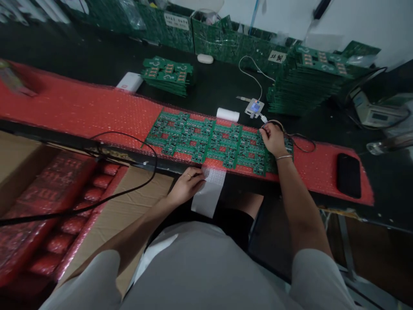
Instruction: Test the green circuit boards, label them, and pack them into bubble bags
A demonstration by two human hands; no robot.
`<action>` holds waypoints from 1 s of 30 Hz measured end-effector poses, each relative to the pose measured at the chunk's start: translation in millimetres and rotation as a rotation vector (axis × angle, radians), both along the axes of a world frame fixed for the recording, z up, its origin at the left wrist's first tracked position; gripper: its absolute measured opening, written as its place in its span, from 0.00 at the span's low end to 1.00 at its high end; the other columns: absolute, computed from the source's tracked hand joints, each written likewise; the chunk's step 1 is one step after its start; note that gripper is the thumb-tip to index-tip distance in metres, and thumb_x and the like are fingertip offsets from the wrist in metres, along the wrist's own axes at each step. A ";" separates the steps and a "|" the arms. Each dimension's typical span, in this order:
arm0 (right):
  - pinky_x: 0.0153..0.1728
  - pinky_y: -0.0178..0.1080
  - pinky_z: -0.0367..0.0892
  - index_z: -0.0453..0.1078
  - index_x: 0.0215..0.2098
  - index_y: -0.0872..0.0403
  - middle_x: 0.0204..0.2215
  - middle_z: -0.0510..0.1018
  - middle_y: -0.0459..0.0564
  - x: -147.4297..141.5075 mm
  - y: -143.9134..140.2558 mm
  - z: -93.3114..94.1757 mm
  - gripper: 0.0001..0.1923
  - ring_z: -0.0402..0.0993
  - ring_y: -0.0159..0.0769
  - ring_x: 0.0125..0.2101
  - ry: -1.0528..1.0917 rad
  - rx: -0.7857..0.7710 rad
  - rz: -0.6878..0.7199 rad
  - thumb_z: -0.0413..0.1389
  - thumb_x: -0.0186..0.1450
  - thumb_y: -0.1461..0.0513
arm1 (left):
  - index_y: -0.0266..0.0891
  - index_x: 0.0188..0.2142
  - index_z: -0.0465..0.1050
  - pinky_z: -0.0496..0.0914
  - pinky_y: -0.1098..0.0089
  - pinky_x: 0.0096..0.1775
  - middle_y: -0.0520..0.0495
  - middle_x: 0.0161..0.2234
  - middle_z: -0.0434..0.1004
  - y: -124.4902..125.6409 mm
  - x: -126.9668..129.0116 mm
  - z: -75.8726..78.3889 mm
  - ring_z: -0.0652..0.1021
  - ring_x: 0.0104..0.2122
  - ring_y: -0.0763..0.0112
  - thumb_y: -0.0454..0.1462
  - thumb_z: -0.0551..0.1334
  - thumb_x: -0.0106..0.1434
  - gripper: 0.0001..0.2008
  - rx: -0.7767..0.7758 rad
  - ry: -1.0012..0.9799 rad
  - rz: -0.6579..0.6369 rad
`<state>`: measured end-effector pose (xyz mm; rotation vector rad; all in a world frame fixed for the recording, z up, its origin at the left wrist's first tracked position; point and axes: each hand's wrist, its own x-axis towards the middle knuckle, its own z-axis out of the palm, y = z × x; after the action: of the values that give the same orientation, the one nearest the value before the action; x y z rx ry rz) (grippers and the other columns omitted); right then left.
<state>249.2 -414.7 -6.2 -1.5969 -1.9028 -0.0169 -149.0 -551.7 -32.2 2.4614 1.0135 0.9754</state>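
Note:
A panel of joined green circuit boards [209, 140] lies on the red bubble wrap before me. My right hand [274, 138] is over the panel's right end, thumb and fingers drawn together. Whatever they pinch is hidden; a thin cable [284, 127] runs close by it. Just behind that hand lies a small white device [254, 107] with a lit screen and a plugged-in lead. At the table's front edge my left hand [189, 185] has its fingers closed at the left side of a white strip [209, 193], which hangs over the edge.
Behind the panel are a white roll [228, 115], a short stack of boards [167, 75] and a tall stack [306, 82]. A black phone [349, 175] lies at the right. A black cable [155, 168] loops over the front edge, above a cardboard box [132, 202] holding red-wrapped goods.

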 end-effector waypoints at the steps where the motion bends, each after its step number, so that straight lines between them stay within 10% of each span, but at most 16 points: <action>1: 0.41 0.51 0.68 0.67 0.36 0.50 0.30 0.74 0.54 0.0 0.0 -0.5 0.15 0.70 0.48 0.36 0.004 0.010 0.001 0.47 0.72 0.50 | 0.41 0.43 0.76 0.76 0.61 0.48 0.44 0.44 0.76 -0.2 1.1 -1.6 0.77 0.45 0.64 0.34 0.61 0.71 0.05 0.004 0.001 0.015; 8: 0.41 0.51 0.68 0.68 0.36 0.50 0.30 0.74 0.54 0.7 1.3 -3.6 0.17 0.70 0.48 0.36 0.021 0.021 -0.004 0.47 0.72 0.48 | 0.42 0.36 0.77 0.74 0.63 0.47 0.44 0.45 0.76 -9.4 1.8 -1.4 0.77 0.46 0.64 0.33 0.60 0.69 0.06 -0.056 0.011 0.086; 14: 0.46 0.51 0.67 0.67 0.36 0.50 0.34 0.76 0.56 -0.6 3.5 -0.9 0.12 0.71 0.49 0.39 0.034 -0.053 0.005 0.49 0.71 0.53 | 0.42 0.38 0.77 0.72 0.58 0.51 0.44 0.47 0.75 6.9 17.2 51.5 0.75 0.48 0.62 0.35 0.60 0.70 0.06 -0.133 -0.059 0.013; 18: 0.46 0.50 0.67 0.66 0.35 0.50 0.35 0.76 0.56 -3.8 3.7 2.5 0.11 0.71 0.49 0.40 0.028 -0.074 0.009 0.49 0.71 0.54 | 0.41 0.35 0.77 0.70 0.56 0.54 0.45 0.46 0.76 59.7 76.0 78.8 0.75 0.49 0.62 0.33 0.62 0.68 0.05 -0.194 -0.045 -0.128; 24: 0.46 0.48 0.68 0.64 0.34 0.50 0.34 0.76 0.55 -7.0 0.1 6.5 0.11 0.72 0.46 0.40 0.120 -0.015 -0.023 0.49 0.70 0.53 | 0.36 0.32 0.80 0.71 0.58 0.54 0.42 0.39 0.81 138.7 192.4 81.1 0.78 0.46 0.58 0.28 0.62 0.62 0.08 -0.225 0.213 -0.167; 30: 0.41 0.44 0.68 0.63 0.33 0.49 0.31 0.76 0.51 -5.1 1.8 4.0 0.15 0.72 0.42 0.35 0.280 -0.006 -0.043 0.48 0.70 0.49 | 0.34 0.32 0.83 0.70 0.54 0.54 0.37 0.38 0.82 163.8 226.6 76.9 0.78 0.48 0.51 0.29 0.60 0.62 0.10 -0.188 0.364 -0.110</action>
<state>244.2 -413.0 -2.2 -1.5538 -1.6541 0.1848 77.6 -387.9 44.7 2.5522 1.0097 0.3830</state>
